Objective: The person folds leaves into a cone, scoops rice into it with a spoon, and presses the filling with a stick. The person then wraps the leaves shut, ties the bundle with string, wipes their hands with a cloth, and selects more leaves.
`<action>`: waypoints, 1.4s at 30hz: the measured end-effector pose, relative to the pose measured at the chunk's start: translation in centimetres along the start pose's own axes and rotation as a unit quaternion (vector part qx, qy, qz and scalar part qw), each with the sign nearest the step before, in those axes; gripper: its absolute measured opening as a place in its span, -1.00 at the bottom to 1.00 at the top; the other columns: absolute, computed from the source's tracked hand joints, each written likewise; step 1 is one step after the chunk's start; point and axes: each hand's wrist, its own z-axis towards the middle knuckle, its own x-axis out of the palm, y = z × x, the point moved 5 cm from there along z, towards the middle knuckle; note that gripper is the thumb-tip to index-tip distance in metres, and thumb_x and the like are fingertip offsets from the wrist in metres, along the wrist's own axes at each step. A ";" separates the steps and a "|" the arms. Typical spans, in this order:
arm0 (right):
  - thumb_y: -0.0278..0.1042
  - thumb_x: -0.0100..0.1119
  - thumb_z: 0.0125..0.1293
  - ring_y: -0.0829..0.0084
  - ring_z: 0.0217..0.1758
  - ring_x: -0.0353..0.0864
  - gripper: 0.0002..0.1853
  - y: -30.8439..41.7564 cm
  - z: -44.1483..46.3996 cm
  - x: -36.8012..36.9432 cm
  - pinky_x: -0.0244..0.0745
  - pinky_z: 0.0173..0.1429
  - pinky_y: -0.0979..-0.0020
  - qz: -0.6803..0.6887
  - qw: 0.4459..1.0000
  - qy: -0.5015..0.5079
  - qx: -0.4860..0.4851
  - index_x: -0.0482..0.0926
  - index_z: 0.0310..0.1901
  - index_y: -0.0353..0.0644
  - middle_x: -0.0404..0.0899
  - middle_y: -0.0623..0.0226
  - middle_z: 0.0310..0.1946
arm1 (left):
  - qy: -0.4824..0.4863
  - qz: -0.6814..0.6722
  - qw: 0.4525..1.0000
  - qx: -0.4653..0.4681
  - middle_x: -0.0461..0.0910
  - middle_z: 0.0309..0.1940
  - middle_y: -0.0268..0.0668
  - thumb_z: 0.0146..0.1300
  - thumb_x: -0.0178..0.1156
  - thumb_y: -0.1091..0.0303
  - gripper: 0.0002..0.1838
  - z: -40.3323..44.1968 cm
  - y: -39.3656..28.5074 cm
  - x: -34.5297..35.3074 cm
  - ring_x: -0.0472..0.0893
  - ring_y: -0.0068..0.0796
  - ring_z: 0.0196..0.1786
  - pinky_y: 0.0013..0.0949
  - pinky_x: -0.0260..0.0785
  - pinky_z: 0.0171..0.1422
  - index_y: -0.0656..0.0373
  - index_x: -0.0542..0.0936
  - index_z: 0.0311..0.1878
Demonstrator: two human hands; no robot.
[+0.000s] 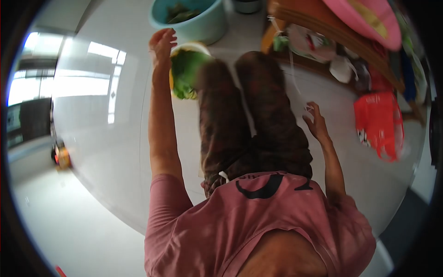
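The left hand (161, 44) is observed beside the light-blue basin (214, 25), its fingers released and loosely curled. Green leaves (185, 71) are contained in a yellow-and-white container (198, 47), positioned between that basin and the left knee (215, 76). At the right hand (318, 125), a white strand (308, 109) is noted by the fingertips; whether it is grasped cannot be told. A red bag (383, 122) is located to the right.

Light-blue basin (214, 28): round, upright on floor (129, 152); dark leaves (181, 14) inside, toward left rim. Nearer, yellow-and-white bowl (198, 46): bright green leaves (186, 69) to near edge, right side partly hidden. Thin white string (292, 67), hanging.
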 end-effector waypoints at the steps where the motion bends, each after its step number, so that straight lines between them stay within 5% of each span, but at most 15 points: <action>1: -0.36 0.04 0.28 0.41 -0.10 0.55 -0.72 -1.2 0.1 0.1 0.41 -0.03 0.41 -0.082 0.993 -0.005 -0.087 0.39 0.02 -0.15 0.56 0.10 -0.13 | -0.038 0.060 0.997 -0.030 0.57 -0.44 -0.23 0.08 0.16 0.37 -0.78 -0.3 2.3 -3.5 0.54 -0.48 -0.46 -0.44 0.42 -0.39 0.31 0.56 -0.24; 2: -0.41 0.06 0.25 0.38 -0.07 0.56 -0.71 -1.8 0.2 -0.2 0.41 -0.04 0.39 -0.161 0.972 -0.018 -0.171 0.40 0.02 -0.15 0.56 0.07 -0.12 | -0.068 0.115 0.989 -0.062 0.56 -0.50 -0.25 0.07 0.15 0.37 -0.79 -1.0 4.9 -6.6 0.52 -0.50 -0.52 -0.44 0.41 -0.43 0.30 0.57 -0.28; 6: -0.52 0.09 0.20 0.27 -0.15 0.62 -0.74 3.1 2.3 -5.4 0.43 -0.11 0.38 -0.161 0.986 -0.041 0.020 0.48 -0.05 -0.21 0.60 0.13 -0.20 | -0.102 0.124 0.964 -0.212 0.53 -0.59 -0.28 0.05 0.13 0.34 -0.78 -7.1 14.7 -13.4 0.52 -0.52 -0.59 -0.48 0.36 -0.56 0.29 0.58 -0.31; 11: -0.54 0.06 0.22 0.42 -0.29 0.60 -0.83 18.7 3.9 -6.5 0.46 -0.22 0.44 -0.079 0.947 -0.215 -0.224 0.54 -0.15 -0.20 0.59 0.19 -0.31 | -0.078 0.122 0.944 -0.295 0.53 -0.61 -0.27 0.01 0.23 0.27 -0.71 -10.1 21.9 -11.5 0.54 -0.45 -0.62 -0.43 0.40 -0.57 0.31 0.57 -0.27; 14: -0.53 0.06 0.22 0.42 -0.30 0.60 -0.84 26.9 5.6 -2.1 0.45 -0.23 0.46 -0.090 0.902 -0.165 -0.388 0.55 -0.17 -0.17 0.58 0.23 -0.33 | -0.107 0.324 0.918 -0.203 0.57 -0.55 -0.13 -0.08 0.31 0.12 -0.59 -8.6 25.0 -8.9 0.61 -0.20 -0.41 -0.18 0.46 -0.32 0.32 0.56 -0.34; 15: -0.53 0.06 0.21 0.40 -0.30 0.59 -0.83 28.3 6.6 0.1 0.45 -0.22 0.46 -0.074 0.910 -0.110 -0.392 0.55 -0.17 -0.17 0.58 0.23 -0.33 | -0.143 0.373 0.886 -0.234 0.57 -0.35 -0.03 -0.14 0.34 -0.02 -0.45 -9.1 22.6 -7.4 0.58 -0.04 -0.20 -0.07 0.40 -0.12 0.30 0.50 -0.28; 18: -0.46 0.08 0.20 0.27 -0.28 0.57 -0.85 30.4 10.2 7.4 0.45 -0.21 0.38 -0.057 0.917 0.078 -0.387 0.54 -0.18 -0.16 0.58 0.21 -0.33 | -0.123 0.449 0.833 -0.300 0.52 -0.21 -0.02 -0.16 0.35 -0.06 -0.36 -8.8 23.6 -5.9 0.56 -0.02 -0.15 -0.08 0.40 -0.10 0.28 0.42 -0.18; 22: -0.34 0.09 0.18 0.20 -0.30 0.56 -0.80 28.7 14.6 14.6 0.42 -0.20 0.34 -0.194 0.881 0.254 -0.349 0.52 -0.19 -0.23 0.57 0.12 -0.35 | -0.122 0.435 0.840 -0.301 0.52 -0.21 -0.03 -0.24 0.43 0.11 -0.35 -8.8 26.5 -6.6 0.57 0.00 -0.17 -0.14 0.43 -0.12 0.30 0.38 -0.14; 26: -0.30 0.10 0.16 0.10 -0.23 0.56 -0.76 28.6 17.6 17.6 0.44 -0.15 0.20 -0.243 0.856 0.334 -0.311 0.54 -0.15 -0.18 0.58 0.11 -0.34 | -0.165 0.243 0.904 -0.312 0.58 -0.45 -0.09 -0.30 0.44 0.33 -0.61 -9.2 30.3 -9.5 0.60 -0.14 -0.40 -0.22 0.46 -0.25 0.33 0.48 -0.45; 27: -0.30 0.10 0.16 0.11 -0.25 0.56 -0.76 28.8 18.2 17.9 0.44 -0.15 0.21 -0.217 0.866 0.333 -0.305 0.54 -0.15 -0.19 0.58 0.10 -0.36 | -0.188 0.187 0.916 -0.303 0.55 -0.57 -0.18 -0.25 0.43 0.38 -0.71 -9.2 28.7 -9.4 0.54 -0.26 -0.57 -0.26 0.41 -0.43 0.30 0.49 -0.53; 30: -0.31 0.08 0.17 0.20 -0.35 0.56 -0.76 28.0 19.9 19.1 0.43 -0.20 0.26 -0.159 0.880 0.333 -0.299 0.53 -0.16 -0.23 0.57 0.14 -0.44 | -0.153 -0.090 0.890 -0.421 0.48 -0.68 -0.29 -0.12 0.36 0.44 -0.79 -9.6 28.4 -9.5 0.41 -0.35 -0.73 -0.37 0.27 -0.60 0.27 0.51 -0.46; 33: -0.31 0.04 0.21 0.40 -0.47 0.54 -0.77 26.1 20.9 20.3 0.41 -0.32 0.34 -0.134 0.879 0.354 -0.291 0.52 -0.17 -0.25 0.54 0.28 -0.55 | -0.143 -0.331 0.792 -0.492 0.47 -0.61 -0.32 0.03 0.26 0.47 -0.86 -10.3 31.0 -9.8 0.42 -0.43 -0.65 -0.48 0.22 -0.58 0.23 0.51 -0.34; 39: -0.15 0.04 0.25 0.50 -0.39 0.56 -0.63 25.9 21.7 21.2 0.49 -0.30 0.49 -0.029 0.896 0.421 -0.135 0.51 -0.10 -0.32 0.57 0.27 -0.46 | -0.224 -0.371 0.766 -0.475 0.48 -0.28 -0.30 0.18 0.12 0.48 -0.84 -11.5 26.4 -7.4 0.48 -0.45 -0.32 -0.45 0.38 -0.25 0.19 0.45 -0.16; 42: -0.08 0.06 0.26 0.51 -0.35 0.55 -0.53 25.2 22.0 21.6 0.49 -0.28 0.54 -0.012 0.895 0.439 -0.081 0.41 0.03 -0.31 0.55 0.24 -0.35 | -0.195 -0.447 0.769 -0.414 0.51 -0.31 -0.25 0.20 0.09 0.47 -0.84 -11.8 25.8 -6.2 0.53 -0.40 -0.37 -0.39 0.44 -0.35 0.21 0.44 -0.14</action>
